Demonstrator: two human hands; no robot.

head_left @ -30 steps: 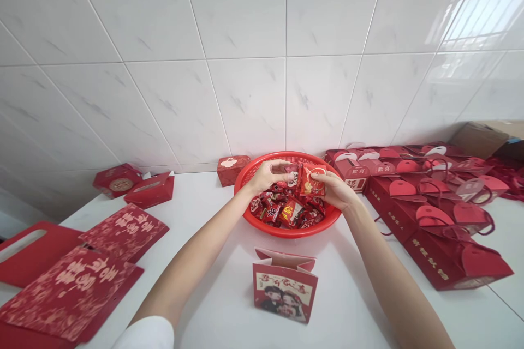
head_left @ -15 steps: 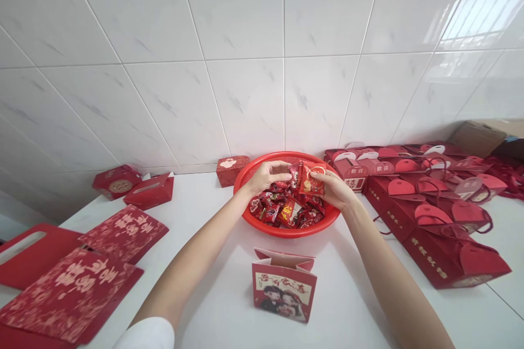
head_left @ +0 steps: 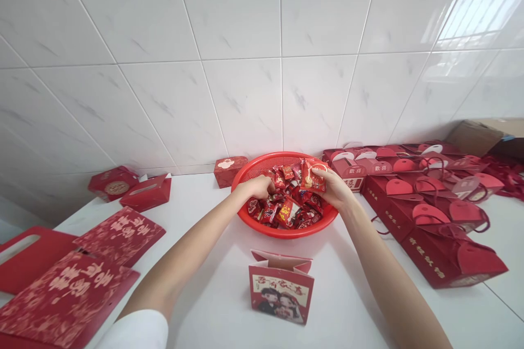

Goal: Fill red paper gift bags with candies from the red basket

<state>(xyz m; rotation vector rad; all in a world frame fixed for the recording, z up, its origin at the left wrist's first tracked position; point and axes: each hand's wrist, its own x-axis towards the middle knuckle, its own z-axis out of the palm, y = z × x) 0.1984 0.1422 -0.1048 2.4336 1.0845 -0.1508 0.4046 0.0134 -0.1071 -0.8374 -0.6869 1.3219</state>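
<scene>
A round red basket (head_left: 282, 229) full of red-wrapped sweets (head_left: 286, 207) stands on the white counter against the tiled wall. My left hand (head_left: 258, 187) reaches down into the basket's left side, fingers curled among the sweets. My right hand (head_left: 332, 188) hovers over the basket's right side, closed on a bunch of red sweet packets (head_left: 311, 174). In front of the basket stands a small red gift bag (head_left: 280, 293) with its top open and a cartoon couple printed on it.
Rows of folded red gift boxes with handles (head_left: 434, 212) fill the right of the counter. Flat red printed bags (head_left: 77, 278) lie at the left, with small red boxes (head_left: 131, 188) near the wall. A brown carton (head_left: 483, 136) sits at the far right.
My left hand has let go of the packets it shared with the right hand and dropped into the basket's left side. The right hand stays put, holding its packets.
</scene>
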